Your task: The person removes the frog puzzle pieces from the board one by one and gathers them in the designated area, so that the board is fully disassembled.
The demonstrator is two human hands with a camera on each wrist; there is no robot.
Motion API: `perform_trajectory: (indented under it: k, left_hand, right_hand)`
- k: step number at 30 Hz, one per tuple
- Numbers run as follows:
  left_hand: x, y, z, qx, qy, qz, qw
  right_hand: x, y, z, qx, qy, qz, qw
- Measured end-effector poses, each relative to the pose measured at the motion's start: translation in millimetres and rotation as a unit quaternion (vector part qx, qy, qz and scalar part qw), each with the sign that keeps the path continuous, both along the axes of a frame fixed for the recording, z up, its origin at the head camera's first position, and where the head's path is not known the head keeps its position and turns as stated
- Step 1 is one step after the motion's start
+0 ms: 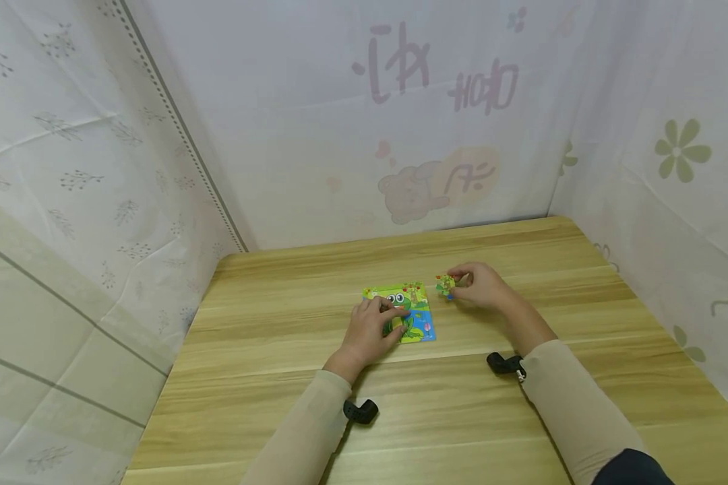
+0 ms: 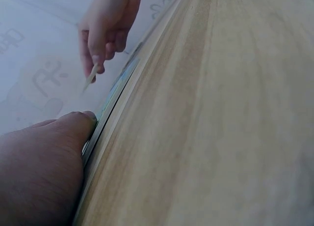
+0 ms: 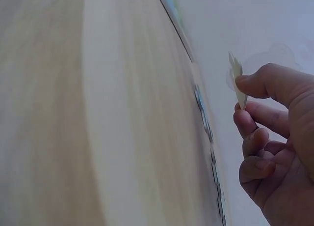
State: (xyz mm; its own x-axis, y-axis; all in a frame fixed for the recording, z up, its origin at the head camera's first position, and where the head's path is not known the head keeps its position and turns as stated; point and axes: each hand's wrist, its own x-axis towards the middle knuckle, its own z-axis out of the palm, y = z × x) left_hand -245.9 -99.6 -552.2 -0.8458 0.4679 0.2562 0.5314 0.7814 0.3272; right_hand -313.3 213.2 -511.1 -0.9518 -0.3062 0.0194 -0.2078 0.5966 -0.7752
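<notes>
While the wooden table (image 1: pixel 230 377) spreads below us, a green-and-blue frog puzzle (image 1: pixel 426 325) lies flat under our left hand (image 1: pixel 369 331), which rests there unclenched, hiding part of it. Our right hand (image 1: pixel 482 286) pinches 1 small piece (image 1: pixel 443 286) just beside the puzzle; green with red dots, its picture is hard to make out.

Both arms (image 1: pixel 303 431) reach toward the bench's (image 1: pixel 255 377) far edge; the left grip (image 1: pixel 370 329) lies knuckles up, the right grip (image 1: pixel 482 288) pinches, thumb (image 3: pixel 270 81) opposing fingertip (image 3: pixel 243 120).
</notes>
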Motion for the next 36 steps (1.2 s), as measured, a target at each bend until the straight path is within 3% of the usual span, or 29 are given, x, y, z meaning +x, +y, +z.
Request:
perform_trajectory:
  k: [7, 23, 32, 36]
  left_hand:
    - [0.0, -0.3, -1.4, -0.003, 0.006, 0.000, 1.0000]
    - [-0.3, 0.0, -2.4, 0.004, 0.011, -0.001, 0.9999]
    - [0.4, -0.1, -0.9, 0.005, 0.007, -0.002, 1.0000]
    - [-0.1, -0.5, -0.6, 0.004, 0.010, -0.003, 0.9999]
  right_hand:
    - [8.5, 21.9, 1.8, 0.000, 0.001, -0.026, 0.9997]
    - [11.1, 82.6, 2.3, 0.011, 0.008, -0.074, 0.9971]
    - [21.5, 107.6, -0.8, 0.000, -0.047, -0.099, 0.9940]
    - [22.8, 115.6, -2.7, 0.030, -0.052, -0.086, 0.9945]
